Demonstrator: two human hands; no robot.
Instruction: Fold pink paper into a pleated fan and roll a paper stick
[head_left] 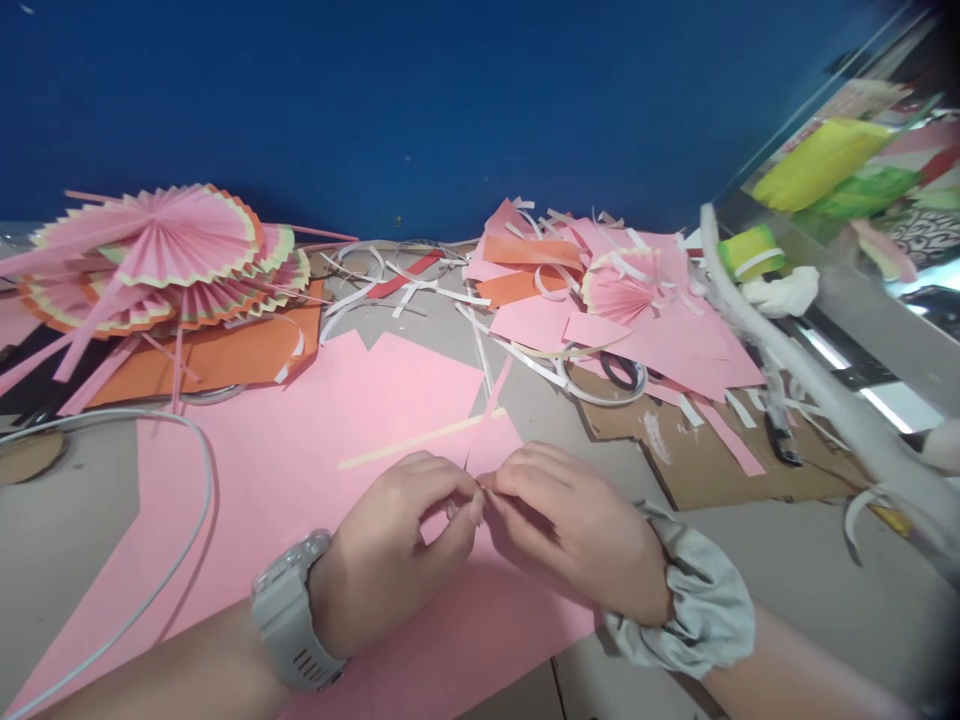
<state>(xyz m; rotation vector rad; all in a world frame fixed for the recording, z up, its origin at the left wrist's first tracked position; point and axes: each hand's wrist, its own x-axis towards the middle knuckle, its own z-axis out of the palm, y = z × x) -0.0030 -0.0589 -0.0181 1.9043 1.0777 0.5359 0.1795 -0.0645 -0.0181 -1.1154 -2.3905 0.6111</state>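
My left hand (409,545), with a grey watch on its wrist, is closed in a pinch over a large pink paper sheet (247,480). Fingertip to fingertip with it, my right hand (570,520) pinches too, a pale green scrunchie (690,600) around its wrist. A narrow pink paper strip (489,410) rises from between the two hands. Its lower end is hidden at the fingertips, so which hand grips it is unclear. Behind my hands a thin cream strip (420,440) lies across the pink paper.
Pink pleated paper fans (165,240) lie at the back left on orange paper (217,350). Pink and orange scraps, white strips and tape rolls (621,370) sit back right, beside cardboard (705,460). A white cable (206,480) curves at left. A blue wall (405,110) stands behind.
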